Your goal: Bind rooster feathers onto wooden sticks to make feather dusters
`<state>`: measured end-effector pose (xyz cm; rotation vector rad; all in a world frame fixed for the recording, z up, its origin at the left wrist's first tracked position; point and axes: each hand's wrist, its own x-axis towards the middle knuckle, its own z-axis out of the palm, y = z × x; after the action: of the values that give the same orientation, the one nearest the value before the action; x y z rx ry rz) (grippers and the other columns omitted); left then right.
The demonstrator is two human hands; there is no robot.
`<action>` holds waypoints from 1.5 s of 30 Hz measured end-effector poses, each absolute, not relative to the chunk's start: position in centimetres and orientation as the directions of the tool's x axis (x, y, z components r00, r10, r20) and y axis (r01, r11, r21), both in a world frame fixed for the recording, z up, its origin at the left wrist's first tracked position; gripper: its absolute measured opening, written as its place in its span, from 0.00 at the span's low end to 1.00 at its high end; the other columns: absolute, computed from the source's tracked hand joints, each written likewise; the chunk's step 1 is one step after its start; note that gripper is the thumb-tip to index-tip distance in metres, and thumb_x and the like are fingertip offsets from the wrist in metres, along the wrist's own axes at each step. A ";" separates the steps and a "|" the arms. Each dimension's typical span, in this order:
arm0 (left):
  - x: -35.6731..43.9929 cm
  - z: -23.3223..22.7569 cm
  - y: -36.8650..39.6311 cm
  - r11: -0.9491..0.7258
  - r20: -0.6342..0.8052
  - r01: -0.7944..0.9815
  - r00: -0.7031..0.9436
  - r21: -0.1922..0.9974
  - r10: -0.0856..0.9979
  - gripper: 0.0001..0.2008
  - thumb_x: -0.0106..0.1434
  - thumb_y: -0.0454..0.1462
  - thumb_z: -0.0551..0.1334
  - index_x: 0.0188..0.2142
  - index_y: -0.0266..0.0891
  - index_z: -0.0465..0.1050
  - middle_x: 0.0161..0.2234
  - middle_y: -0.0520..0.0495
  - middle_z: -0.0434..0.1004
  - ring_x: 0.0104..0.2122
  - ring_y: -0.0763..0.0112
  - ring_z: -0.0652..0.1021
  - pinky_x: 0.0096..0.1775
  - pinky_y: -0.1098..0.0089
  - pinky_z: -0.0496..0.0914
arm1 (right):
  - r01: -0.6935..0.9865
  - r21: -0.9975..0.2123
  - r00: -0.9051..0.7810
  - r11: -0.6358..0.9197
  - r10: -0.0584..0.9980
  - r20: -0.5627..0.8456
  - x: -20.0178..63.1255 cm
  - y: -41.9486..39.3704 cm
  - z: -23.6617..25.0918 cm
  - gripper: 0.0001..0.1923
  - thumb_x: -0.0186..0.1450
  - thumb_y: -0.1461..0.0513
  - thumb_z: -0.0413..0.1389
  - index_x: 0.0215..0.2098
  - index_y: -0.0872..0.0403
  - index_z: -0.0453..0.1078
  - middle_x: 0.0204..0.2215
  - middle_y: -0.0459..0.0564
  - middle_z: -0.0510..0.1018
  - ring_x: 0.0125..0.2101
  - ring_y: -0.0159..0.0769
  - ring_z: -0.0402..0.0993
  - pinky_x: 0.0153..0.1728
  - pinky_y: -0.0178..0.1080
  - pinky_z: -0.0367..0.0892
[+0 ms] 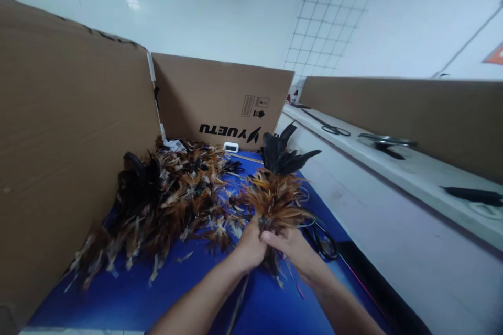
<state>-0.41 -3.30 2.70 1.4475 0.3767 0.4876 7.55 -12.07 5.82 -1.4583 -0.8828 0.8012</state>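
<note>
A feather duster [277,196] with black feathers at its tip and brown ones below points away from me over the blue tabletop. My left hand [250,245] is closed around it at the lower end of the brown feathers. Close beside it, my right hand [293,248] also grips the feather base, its thumb lying across toward the left hand. A thin stick [238,304] runs from under my hands toward me. Loose feather ends hang below my fingers. Scissors with black handles [325,243] lie just right of my right hand.
A large pile of brown and black feathers [176,183] covers the table's left side. Cardboard panels [220,89] stand left and behind. A small white device [231,147] sits at the back. More scissors [334,129] and a black-handled tool [473,194] rest on the right ledge [428,167].
</note>
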 end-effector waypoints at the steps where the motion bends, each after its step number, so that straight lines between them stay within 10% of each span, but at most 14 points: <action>1: -0.4 2.8 -3.4 -0.066 0.123 -0.104 0.826 0.992 0.550 0.15 0.58 0.37 0.56 0.45 0.35 0.65 0.39 0.43 0.73 0.38 0.66 0.73 0.43 0.66 0.66 | 0.050 -0.999 0.512 0.013 0.858 0.036 7.4 -11.6 5.8 0.19 0.51 0.54 0.64 0.37 0.56 0.73 0.43 0.54 0.78 0.48 0.47 0.70 0.52 0.46 0.62; 6: 0.0 3.6 -4.0 -0.364 0.205 0.007 0.817 0.931 0.540 0.12 0.60 0.32 0.50 0.41 0.32 0.67 0.42 0.36 0.74 0.44 0.61 0.73 0.47 0.65 0.65 | -0.106 -0.990 0.688 0.089 0.726 -0.008 7.5 -9.4 5.2 0.20 0.48 0.58 0.65 0.39 0.56 0.75 0.39 0.54 0.80 0.45 0.46 0.74 0.50 0.46 0.64; 17: 1.1 3.1 -4.0 -0.343 0.092 0.172 0.768 0.924 0.634 0.21 0.56 0.31 0.53 0.50 0.27 0.58 0.45 0.29 0.70 0.47 0.56 0.71 0.48 0.62 0.63 | -0.252 -0.945 0.791 0.208 0.606 -0.078 8.5 -7.0 3.9 0.11 0.47 0.59 0.66 0.25 0.59 0.74 0.22 0.52 0.80 0.25 0.41 0.77 0.32 0.40 0.73; 29: -0.5 2.9 -2.6 0.445 -0.242 -0.015 0.823 0.895 0.514 0.18 0.55 0.49 0.57 0.38 0.40 0.58 0.27 0.50 0.71 0.21 0.71 0.74 0.25 0.70 0.69 | -0.449 -0.841 0.724 0.302 0.675 -0.144 10.1 -6.9 2.8 0.12 0.48 0.59 0.66 0.21 0.58 0.70 0.18 0.47 0.76 0.18 0.34 0.73 0.15 0.33 0.67; 36: -0.3 1.6 0.3 0.002 -0.025 0.045 0.517 0.999 0.855 0.13 0.57 0.47 0.58 0.32 0.39 0.67 0.30 0.51 0.70 0.33 0.73 0.72 0.35 0.73 0.67 | -0.454 -0.820 0.707 0.349 0.701 -0.093 10.4 -6.8 2.4 0.10 0.49 0.59 0.66 0.23 0.57 0.71 0.17 0.45 0.74 0.26 0.37 0.77 0.27 0.35 0.74; 45: 1.1 1.9 0.4 0.568 -0.361 0.200 0.914 0.798 0.184 0.27 0.50 0.55 0.63 0.35 0.33 0.69 0.27 0.47 0.72 0.22 0.73 0.74 0.29 0.68 0.71 | -0.468 -0.834 0.713 0.292 0.682 -0.162 10.2 -6.5 1.2 0.12 0.48 0.60 0.66 0.30 0.57 0.74 0.26 0.50 0.80 0.30 0.41 0.78 0.28 0.38 0.75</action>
<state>1.15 0.39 1.88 0.9745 0.4340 -0.0098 10.24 -6.45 1.16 -1.0158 -0.2429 0.7766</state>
